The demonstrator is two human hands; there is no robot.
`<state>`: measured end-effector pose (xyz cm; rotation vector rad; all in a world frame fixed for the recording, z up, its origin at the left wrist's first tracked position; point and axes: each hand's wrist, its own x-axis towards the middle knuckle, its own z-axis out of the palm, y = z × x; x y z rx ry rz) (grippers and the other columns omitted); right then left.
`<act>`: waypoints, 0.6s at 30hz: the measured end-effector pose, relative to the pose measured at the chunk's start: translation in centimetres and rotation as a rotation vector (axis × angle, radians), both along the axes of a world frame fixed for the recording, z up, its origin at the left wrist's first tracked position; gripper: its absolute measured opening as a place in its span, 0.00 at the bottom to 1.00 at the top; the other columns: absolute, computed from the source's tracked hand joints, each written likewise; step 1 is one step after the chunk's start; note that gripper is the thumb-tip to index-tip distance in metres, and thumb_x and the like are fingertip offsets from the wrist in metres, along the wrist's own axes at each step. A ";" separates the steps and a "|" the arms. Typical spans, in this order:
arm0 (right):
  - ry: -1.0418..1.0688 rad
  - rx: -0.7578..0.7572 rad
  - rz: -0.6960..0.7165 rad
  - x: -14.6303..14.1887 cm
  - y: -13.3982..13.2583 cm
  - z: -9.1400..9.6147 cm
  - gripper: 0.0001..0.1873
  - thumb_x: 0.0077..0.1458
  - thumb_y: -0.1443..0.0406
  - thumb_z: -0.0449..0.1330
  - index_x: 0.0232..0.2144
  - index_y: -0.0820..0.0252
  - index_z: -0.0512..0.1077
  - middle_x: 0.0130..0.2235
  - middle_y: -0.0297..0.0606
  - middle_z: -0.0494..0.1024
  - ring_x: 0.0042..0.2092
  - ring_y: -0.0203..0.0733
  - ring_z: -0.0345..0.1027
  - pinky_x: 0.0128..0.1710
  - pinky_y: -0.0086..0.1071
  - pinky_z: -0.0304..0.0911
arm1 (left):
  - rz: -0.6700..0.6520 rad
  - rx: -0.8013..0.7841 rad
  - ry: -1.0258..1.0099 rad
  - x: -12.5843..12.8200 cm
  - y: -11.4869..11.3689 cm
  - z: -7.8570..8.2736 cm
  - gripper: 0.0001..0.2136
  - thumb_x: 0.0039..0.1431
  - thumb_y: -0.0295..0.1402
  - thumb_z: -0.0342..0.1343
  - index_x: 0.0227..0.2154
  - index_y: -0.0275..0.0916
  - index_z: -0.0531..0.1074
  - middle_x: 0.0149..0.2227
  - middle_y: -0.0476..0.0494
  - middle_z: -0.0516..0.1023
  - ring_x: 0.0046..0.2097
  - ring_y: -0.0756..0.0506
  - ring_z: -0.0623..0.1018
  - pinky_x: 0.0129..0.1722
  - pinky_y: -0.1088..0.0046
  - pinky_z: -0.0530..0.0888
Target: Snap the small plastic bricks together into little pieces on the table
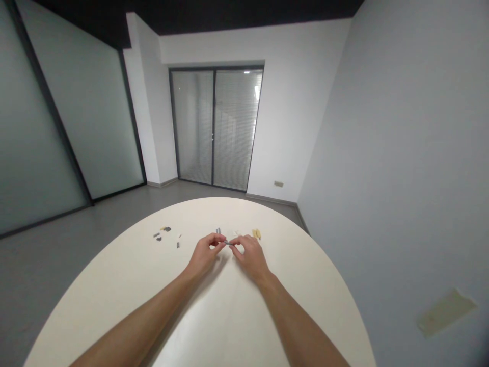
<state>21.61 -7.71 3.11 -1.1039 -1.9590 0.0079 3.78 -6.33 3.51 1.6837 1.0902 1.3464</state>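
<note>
Both my hands meet over the far middle of a round cream table (214, 316). My left hand (204, 254) and my right hand (250, 256) each pinch an end of one small grey piece (226, 242) held between their fingertips, just above the tabletop. Fingers of both hands are curled in a pinch. Beyond the fingertips lies another small grey piece (218, 231), and a pair of tan pieces (256, 234) lies just past my right hand.
Several tiny grey, dark and tan pieces (163, 233) are scattered to the left of my hands. The table's far edge is close behind them. A grey wall stands to the right, glass doors at the back.
</note>
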 end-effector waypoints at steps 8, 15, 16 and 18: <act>0.016 -0.009 -0.006 0.0 0.0 0.0 0.01 0.59 0.65 0.63 0.36 0.53 0.75 0.36 0.34 0.80 0.41 0.42 0.71 0.45 0.37 0.61 | 0.011 -0.013 0.008 0.1 0.0 -0.2 0.14 0.50 0.43 0.61 0.33 0.37 0.78 0.35 0.42 0.81 0.37 0.42 0.77 0.42 0.64 0.72; 0.024 -0.020 0.005 0.0 -0.1 0.1 0.02 0.59 0.65 0.62 0.36 0.53 0.75 0.37 0.33 0.80 0.41 0.42 0.71 0.46 0.37 0.61 | 0.019 -0.014 0.030 -0.1 0.0 -0.1 0.12 0.51 0.41 0.61 0.32 0.36 0.78 0.34 0.42 0.81 0.37 0.42 0.77 0.42 0.65 0.71; 0.024 -0.020 0.006 0.0 -0.1 0.1 0.02 0.59 0.65 0.62 0.36 0.53 0.75 0.37 0.33 0.80 0.41 0.42 0.71 0.46 0.37 0.61 | 0.023 -0.012 0.032 -0.1 0.0 -0.1 0.12 0.51 0.41 0.61 0.32 0.36 0.78 0.33 0.42 0.81 0.36 0.42 0.77 0.42 0.65 0.71; 0.022 -0.020 0.005 0.0 -0.2 0.2 0.02 0.59 0.65 0.63 0.37 0.53 0.75 0.37 0.33 0.80 0.42 0.42 0.71 0.46 0.37 0.60 | 0.032 -0.008 0.039 -0.1 0.0 -0.2 0.12 0.51 0.40 0.60 0.31 0.36 0.78 0.33 0.42 0.81 0.36 0.42 0.77 0.41 0.65 0.71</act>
